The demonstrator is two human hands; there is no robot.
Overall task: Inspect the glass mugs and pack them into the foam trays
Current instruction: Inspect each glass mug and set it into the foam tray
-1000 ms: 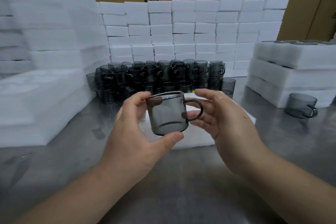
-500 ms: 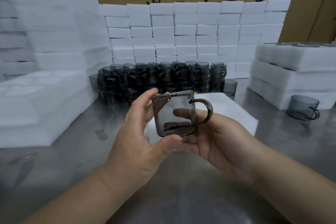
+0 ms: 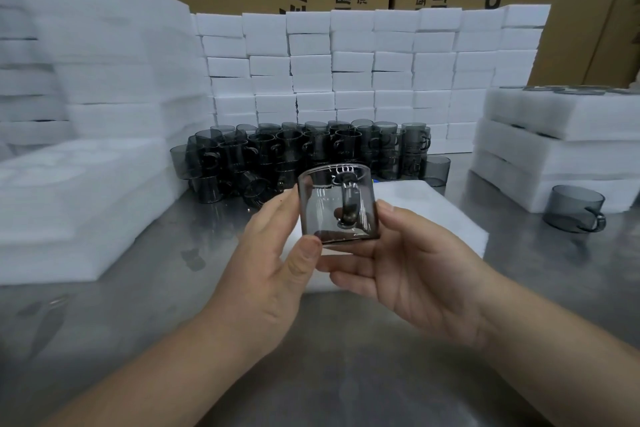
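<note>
The smoky mug (image 3: 337,204) was up between both hands over the steel table (image 3: 311,367): left hand (image 3: 273,274) pinching its wall, right hand (image 3: 415,274) cradling underneath. One foam tray (image 3: 446,218) lay just behind, then a heap of mugs (image 3: 304,152) too packed to count. One loose mug (image 3: 575,208) sat beside three stacked trays (image 3: 554,152).

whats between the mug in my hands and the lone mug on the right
Head view: a flat white foam slab, then bare steel table up to the lone mug.
</note>
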